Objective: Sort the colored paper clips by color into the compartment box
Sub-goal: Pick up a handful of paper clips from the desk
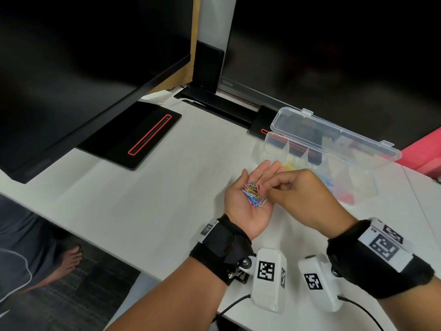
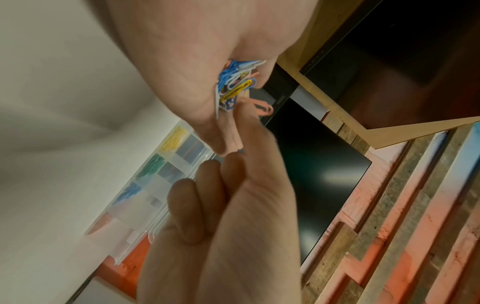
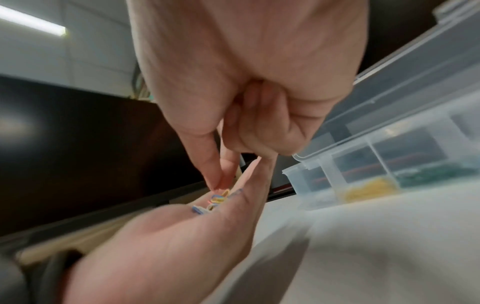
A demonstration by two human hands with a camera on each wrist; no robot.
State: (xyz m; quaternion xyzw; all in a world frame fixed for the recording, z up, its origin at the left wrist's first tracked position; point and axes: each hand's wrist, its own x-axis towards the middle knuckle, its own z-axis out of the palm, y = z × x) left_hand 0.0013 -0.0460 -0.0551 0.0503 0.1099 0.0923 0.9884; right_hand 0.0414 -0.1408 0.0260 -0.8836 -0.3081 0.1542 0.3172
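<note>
My left hand (image 1: pixel 253 177) lies palm up above the white table, open, with a small heap of mixed paper clips (image 1: pixel 253 193) in blue, yellow, white and pink resting on the palm. From the right, my right hand (image 1: pixel 266 187) reaches over the heap, and its thumb and forefinger pinch a pink clip (image 2: pixel 262 107) at the heap's edge. The other fingers are curled in. Just behind both hands stands the clear compartment box (image 1: pixel 317 149) with its lid up. It holds sorted yellow clips (image 2: pixel 174 137), green clips (image 2: pixel 152 164) and blue clips (image 2: pixel 130 192).
Two dark monitors stand at the back, the left one on a black base (image 1: pixel 133 134) with a red stripe. A pink object (image 1: pixel 422 154) lies at the far right. The table's front edge (image 1: pixel 114 256) runs close to my forearms.
</note>
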